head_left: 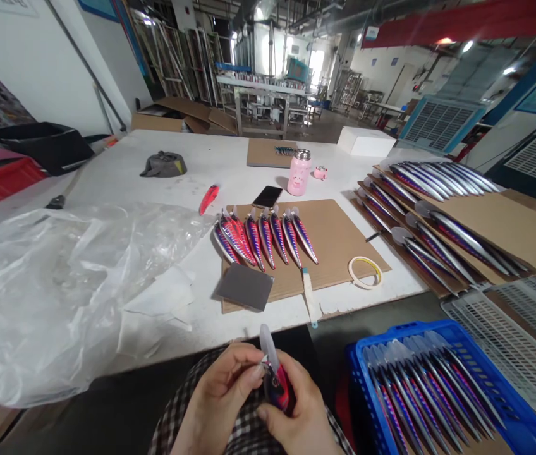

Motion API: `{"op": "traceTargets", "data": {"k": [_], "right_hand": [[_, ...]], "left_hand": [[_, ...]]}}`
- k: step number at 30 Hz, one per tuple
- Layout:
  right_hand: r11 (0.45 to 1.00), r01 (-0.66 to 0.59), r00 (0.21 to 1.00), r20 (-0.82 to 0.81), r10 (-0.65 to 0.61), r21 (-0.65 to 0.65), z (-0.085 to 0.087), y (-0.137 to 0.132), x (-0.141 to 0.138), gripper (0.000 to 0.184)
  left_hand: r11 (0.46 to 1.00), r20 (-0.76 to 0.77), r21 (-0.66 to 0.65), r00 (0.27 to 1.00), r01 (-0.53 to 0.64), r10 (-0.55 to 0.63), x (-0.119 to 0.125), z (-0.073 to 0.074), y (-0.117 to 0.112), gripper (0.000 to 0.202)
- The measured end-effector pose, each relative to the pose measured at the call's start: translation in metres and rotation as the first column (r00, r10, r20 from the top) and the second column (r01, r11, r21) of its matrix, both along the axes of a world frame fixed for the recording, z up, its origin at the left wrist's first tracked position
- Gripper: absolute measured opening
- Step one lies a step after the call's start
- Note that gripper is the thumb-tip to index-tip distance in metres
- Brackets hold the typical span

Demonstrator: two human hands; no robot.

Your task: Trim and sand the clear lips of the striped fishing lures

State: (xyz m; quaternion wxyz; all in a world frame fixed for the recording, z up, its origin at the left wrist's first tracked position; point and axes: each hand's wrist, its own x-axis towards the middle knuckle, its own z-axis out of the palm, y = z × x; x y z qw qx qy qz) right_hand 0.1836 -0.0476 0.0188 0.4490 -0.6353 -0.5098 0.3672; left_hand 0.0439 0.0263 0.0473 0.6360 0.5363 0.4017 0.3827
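Over my lap, my right hand [299, 404] is wrapped round a fishing lure [276, 387] with a red and purple body and a clear lip pointing up. The fingertips of my left hand [225, 392] pinch at the lure's head, just below the lip; a small pale bit shows there, too small to name. On the table in front, several striped fishing lures [267, 237] lie in a row on a cardboard sheet [339, 234]. A dark grey sheet [245, 287], like sandpaper, lies at its near edge, beside a pale strip-like tool [310, 294].
A blue basket [360, 379] of lures stands at the lower right, below stacked cardboard with more lures [467, 240]. A tape roll [365, 273], phone [268, 196], pink bottle [299, 174] and red lure [208, 200] lie about the table. Clear plastic sheeting [69, 284] covers the left.
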Motion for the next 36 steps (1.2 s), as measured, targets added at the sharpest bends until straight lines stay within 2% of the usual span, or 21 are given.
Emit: {"op": "traceTargets", "data": {"k": [5,8,14,17,21,25,36], "right_hand": [[1.000,-0.014,0.998,0.066,0.014,0.001,-0.003,0.000,0.002,0.072],[1.000,-0.015,0.994,0.111,0.013,0.012,-0.005,-0.002,0.002,0.072],[0.997,-0.022,0.984,0.179,0.010,0.067,-0.011,-0.005,0.003,0.071],[0.994,-0.020,0.978,0.209,-0.003,0.105,-0.009,-0.004,0.002,0.068],[0.987,0.011,0.969,0.241,-0.049,0.158,-0.003,-0.002,0.001,0.066],[0.985,0.004,0.965,0.258,-0.049,0.170,-0.002,-0.002,0.000,0.066],[0.997,-0.014,0.977,0.215,-0.003,0.081,0.002,0.000,0.001,0.063]], "left_hand": [[0.996,0.022,-0.084,1.000,0.006,-0.004,0.005,0.006,0.000,0.005],[0.989,-0.006,-0.143,1.000,-0.024,0.023,0.007,0.004,-0.002,0.009],[0.994,-0.087,-0.035,0.991,-0.102,0.098,0.010,-0.004,-0.006,0.012],[0.991,-0.151,0.048,0.980,-0.123,0.129,0.012,0.000,-0.007,0.011],[0.989,-0.228,0.116,0.967,-0.092,0.117,0.013,0.008,-0.006,0.010],[0.993,-0.280,0.108,0.957,-0.045,0.074,0.012,0.010,-0.005,0.009],[0.993,-0.336,0.114,0.941,0.014,0.025,0.003,0.007,-0.003,0.013]]}}
